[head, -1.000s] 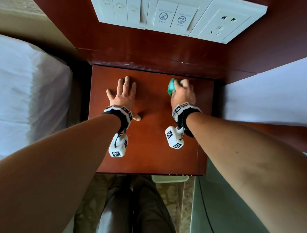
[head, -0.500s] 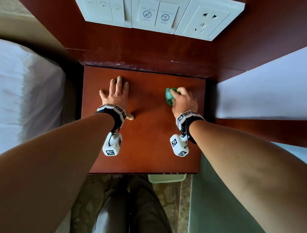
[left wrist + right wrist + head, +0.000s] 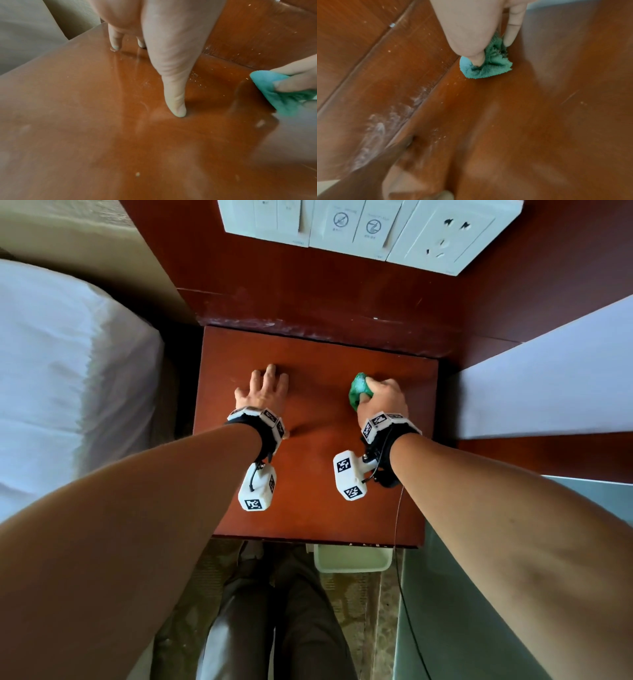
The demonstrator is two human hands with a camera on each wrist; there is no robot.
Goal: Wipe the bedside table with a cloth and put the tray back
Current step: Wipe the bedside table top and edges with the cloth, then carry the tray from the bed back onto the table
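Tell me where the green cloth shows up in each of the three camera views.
Head: green cloth right of centre, bunched under the right hand.
Left wrist: at the right edge.
Right wrist: upper middle, pinched by fingers.
Shared landmark: the bedside table, with its back edge near the cloth.

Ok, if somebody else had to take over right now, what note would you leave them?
Left hand: flat, fingers spread, resting on the bedside table, holding nothing.
Right hand: grips the bunched green cloth against the tabletop, in the far right part.
Done: wiping is under way; the tray is off the table.
Left: pale specks still lie on the top, and white smears mark the wooden ledge behind. Finish wiping, then put the tray back. A pale container shows below the near edge; I cannot tell if it is the tray.
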